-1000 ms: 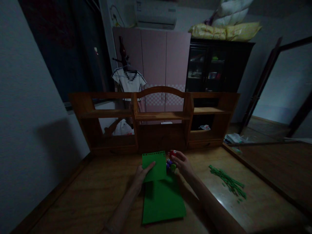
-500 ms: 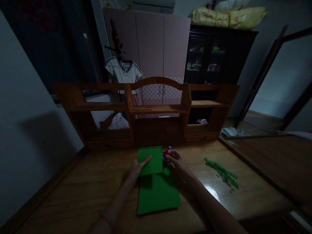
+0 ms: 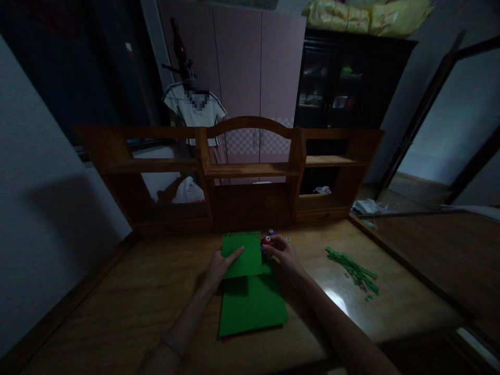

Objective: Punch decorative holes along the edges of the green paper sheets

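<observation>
The left hand (image 3: 221, 266) reaches forward from the near left, its forearm slanting inward, a thin band (image 3: 171, 344) around it; the thumb lies flat on top of a small green sheet (image 3: 242, 263) with the other fingers hidden beneath, so the sheet is pinched at its left side. The right hand (image 3: 287, 256) comes in from the near right, wrist bent toward the middle, thumb and forefinger closed on a small red piece with an eye (image 3: 266, 240) just beside the sheet's right edge. Two green sheets are visible: the small one, with a row of holes along its far edge, and a larger green sheet (image 3: 253, 307) below it, lying on the wooden table (image 3: 156, 297). At least three small eyed pieces show: the red one, a purple piece (image 3: 271, 232) behind it and one more piece (image 3: 288, 239) beyond the right hand, mostly hidden. One pile of green strips (image 3: 351, 268) lies on the table well to the right, too tangled to count, with a few crumbs beside it. One wooden shelf unit (image 3: 253, 170) stands at the table's far side.
</observation>
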